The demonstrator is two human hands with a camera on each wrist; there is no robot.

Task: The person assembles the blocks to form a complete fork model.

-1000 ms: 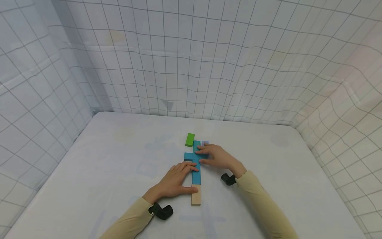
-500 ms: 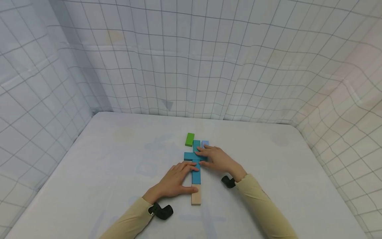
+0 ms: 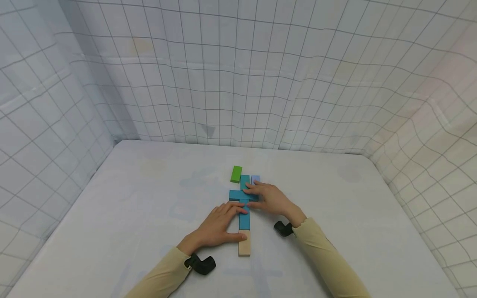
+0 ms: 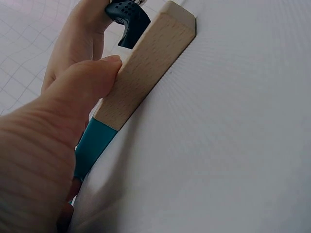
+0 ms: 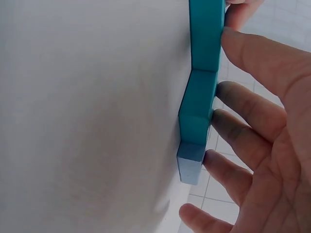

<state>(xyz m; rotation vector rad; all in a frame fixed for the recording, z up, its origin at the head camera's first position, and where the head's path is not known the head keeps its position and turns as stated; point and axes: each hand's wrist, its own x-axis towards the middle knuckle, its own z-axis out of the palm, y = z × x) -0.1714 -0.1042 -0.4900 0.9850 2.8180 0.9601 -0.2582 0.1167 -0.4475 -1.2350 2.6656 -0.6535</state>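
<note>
A line of flat blocks lies mid-table: a wooden block nearest me, a long blue block, a teal crosswise block, a teal block beyond it. My left hand lies flat beside them, fingers over the blue block, thumb against the wooden block. My right hand rests with straight fingers on the teal blocks. A green block and a small pale blue block sit at the far end, apart from both hands.
The white table is walled on three sides by checked white cloth. Black wrist-camera mounts sit at both cuffs. Bare surface stretches left and right of the blocks.
My right hand has slid slightly toward me and left, uncovering more of the small pale blue block. The left hand and the blocks have stayed put.
</note>
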